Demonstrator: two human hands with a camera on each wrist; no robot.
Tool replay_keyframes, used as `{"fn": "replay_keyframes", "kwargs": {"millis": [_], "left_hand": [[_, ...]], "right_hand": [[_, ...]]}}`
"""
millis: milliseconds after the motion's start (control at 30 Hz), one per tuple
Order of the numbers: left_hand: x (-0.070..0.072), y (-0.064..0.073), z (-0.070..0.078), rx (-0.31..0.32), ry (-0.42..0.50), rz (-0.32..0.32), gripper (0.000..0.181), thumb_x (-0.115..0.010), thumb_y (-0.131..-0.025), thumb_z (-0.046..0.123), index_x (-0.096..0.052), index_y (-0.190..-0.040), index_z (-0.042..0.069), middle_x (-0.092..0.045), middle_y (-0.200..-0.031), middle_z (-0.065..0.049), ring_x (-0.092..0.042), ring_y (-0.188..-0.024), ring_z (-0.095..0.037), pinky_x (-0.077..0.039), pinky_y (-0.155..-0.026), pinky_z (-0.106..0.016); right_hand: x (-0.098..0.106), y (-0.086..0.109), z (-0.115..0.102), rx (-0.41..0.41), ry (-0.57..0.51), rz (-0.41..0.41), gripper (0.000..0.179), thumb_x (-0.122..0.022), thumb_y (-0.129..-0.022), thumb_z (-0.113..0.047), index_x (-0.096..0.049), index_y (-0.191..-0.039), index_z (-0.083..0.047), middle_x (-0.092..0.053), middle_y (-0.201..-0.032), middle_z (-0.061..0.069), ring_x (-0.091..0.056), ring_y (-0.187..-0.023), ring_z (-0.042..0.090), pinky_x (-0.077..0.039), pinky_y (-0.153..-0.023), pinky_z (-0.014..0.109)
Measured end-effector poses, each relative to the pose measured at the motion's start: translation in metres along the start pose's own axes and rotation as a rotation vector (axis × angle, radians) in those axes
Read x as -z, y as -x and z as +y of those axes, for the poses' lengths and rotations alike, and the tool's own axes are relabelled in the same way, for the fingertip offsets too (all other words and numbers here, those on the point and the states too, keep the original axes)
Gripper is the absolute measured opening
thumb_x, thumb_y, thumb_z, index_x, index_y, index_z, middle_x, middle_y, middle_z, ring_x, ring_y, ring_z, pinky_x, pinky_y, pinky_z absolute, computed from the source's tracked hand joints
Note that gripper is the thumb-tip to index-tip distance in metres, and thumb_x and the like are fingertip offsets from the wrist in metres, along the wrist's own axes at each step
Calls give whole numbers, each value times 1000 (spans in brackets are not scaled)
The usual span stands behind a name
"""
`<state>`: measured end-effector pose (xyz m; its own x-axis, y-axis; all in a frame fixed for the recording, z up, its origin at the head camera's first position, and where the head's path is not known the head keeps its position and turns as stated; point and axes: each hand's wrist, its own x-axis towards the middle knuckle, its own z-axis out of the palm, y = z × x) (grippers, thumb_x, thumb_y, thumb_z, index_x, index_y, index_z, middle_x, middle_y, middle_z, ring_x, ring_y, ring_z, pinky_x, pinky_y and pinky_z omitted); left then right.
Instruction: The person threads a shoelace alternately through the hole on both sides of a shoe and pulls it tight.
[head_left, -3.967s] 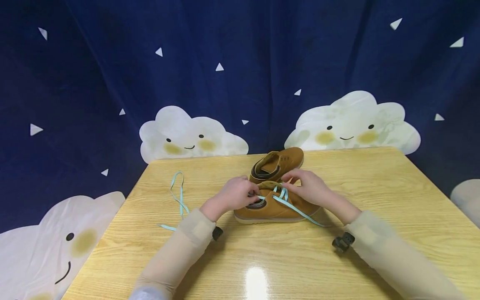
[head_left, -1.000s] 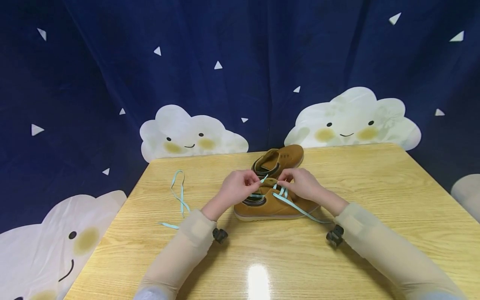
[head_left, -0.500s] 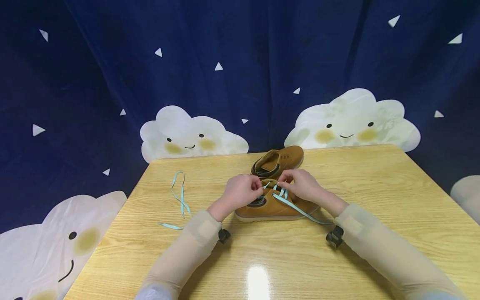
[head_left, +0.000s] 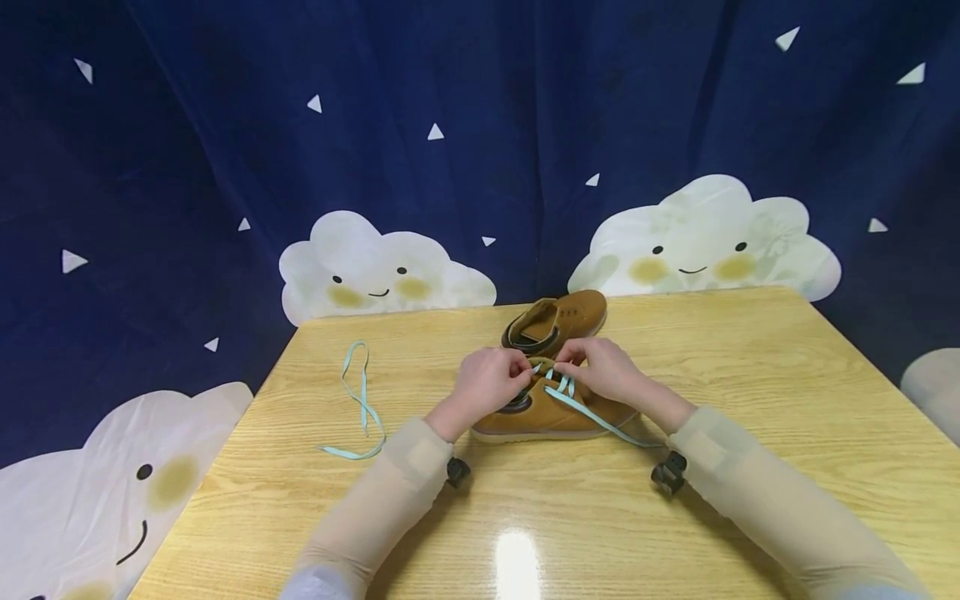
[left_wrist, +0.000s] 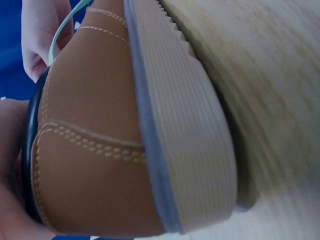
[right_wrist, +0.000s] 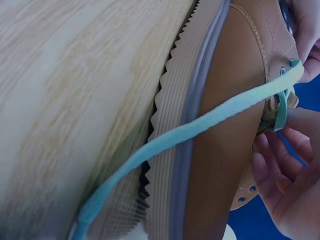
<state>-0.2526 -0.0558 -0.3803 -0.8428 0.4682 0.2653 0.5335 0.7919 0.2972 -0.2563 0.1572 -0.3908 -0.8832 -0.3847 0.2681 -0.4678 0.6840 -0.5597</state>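
A brown lace-up shoe [head_left: 547,423] stands side-on on the table, light blue lacing across its front. My left hand [head_left: 487,383] is over its opening and pinches one end of the shoelace [head_left: 536,369]. From the other side my right hand [head_left: 603,371] pinches the far edge of the shoe's upper, beside the eyelets. In the right wrist view, that hand's curled fingers [right_wrist: 280,172] are at the tongue and lacing. The other lace end [right_wrist: 190,129] hangs down the shoe's near side to the table. The left wrist view has the shoe's heel [left_wrist: 95,180] close up.
Behind the laced shoe lies a second brown shoe [head_left: 585,312] with bare eyelets. A loose light blue shoelace [head_left: 363,387] lies curved on the left of the wooden table [head_left: 787,400]. A dark blue curtain [head_left: 525,125] with cloud figures hangs behind.
My left hand has moved right, bringing the lace end from above the opening toward the eyelets. My right hand came in against the shoe's upper earlier and has since kept its place.
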Motion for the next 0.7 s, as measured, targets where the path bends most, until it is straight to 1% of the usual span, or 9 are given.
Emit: {"fn": "replay_keyframes", "kwargs": {"millis": [133,267,333,400,500,567,633,700], "left_hand": [[-6,-1,0,-2,12,50,12,-69,-92,27,-76,-86,19,-59,-62,13,-49,-52,-4,-37,-46,-22],[-13,-1,-1,-28,10,98,14,-69,-92,29,-76,-87,18,-63,-66,11,-49,-51,-2,-37,-45,-20],[-15,-1,-1,-37,7,110,16,-68,-93,30,-77,-87,18,-63,-66,11,-48,-50,-1,-36,-45,-19],[-15,-1,-1,-44,3,123,16,-68,-93,30,-77,-88,18,-63,-66,11,-48,-50,-1,-36,-45,-19],[-15,0,-1,-45,-2,135,15,-68,-93,30,-77,-88,19,-63,-66,11,-48,-50,-2,-36,-45,-19],[-15,0,-1,-42,-6,140,15,-68,-93,30,-77,-88,20,-63,-66,11,-48,-51,-2,-36,-45,-19],[-15,1,-1,-41,-8,142,15,-68,-93,30,-77,-88,20,-63,-66,11,-49,-51,-2,-36,-46,-19],[-14,1,-1,-44,-6,142,15,-68,-93,30,-77,-88,20,-63,-66,11,-49,-52,-2,-36,-46,-19]], "right_hand": [[0,0,-1,-4,-10,-5,7,-70,-90,-17,-70,-84,-15,-65,-77,-6,-60,-73,15,-46,-67,36],[2,0,3,8,-39,-25,6,-70,-91,-17,-71,-86,-14,-65,-79,-5,-60,-76,16,-47,-68,36],[3,-1,7,7,-77,-42,8,-69,-92,-18,-72,-88,-13,-66,-82,-5,-60,-78,16,-47,-70,35],[5,-3,11,-7,-136,-67,12,-67,-94,-20,-73,-90,-10,-66,-82,-3,-59,-72,17,-47,-66,34],[6,-8,16,-62,-248,-103,20,-63,-96,-23,-72,-92,-6,-63,-79,2,-54,-61,17,-46,-58,30],[6,-11,17,-106,-308,-120,24,-61,-98,-24,-71,-93,-3,-60,-77,5,-51,-57,18,-44,-52,28],[5,-14,18,-138,-341,-124,26,-60,-98,-24,-70,-95,-1,-61,-78,5,-52,-62,17,-43,-51,27],[4,-16,18,-156,-351,-120,26,-60,-98,-24,-70,-97,0,-63,-81,4,-53,-67,15,-42,-50,26]]}}
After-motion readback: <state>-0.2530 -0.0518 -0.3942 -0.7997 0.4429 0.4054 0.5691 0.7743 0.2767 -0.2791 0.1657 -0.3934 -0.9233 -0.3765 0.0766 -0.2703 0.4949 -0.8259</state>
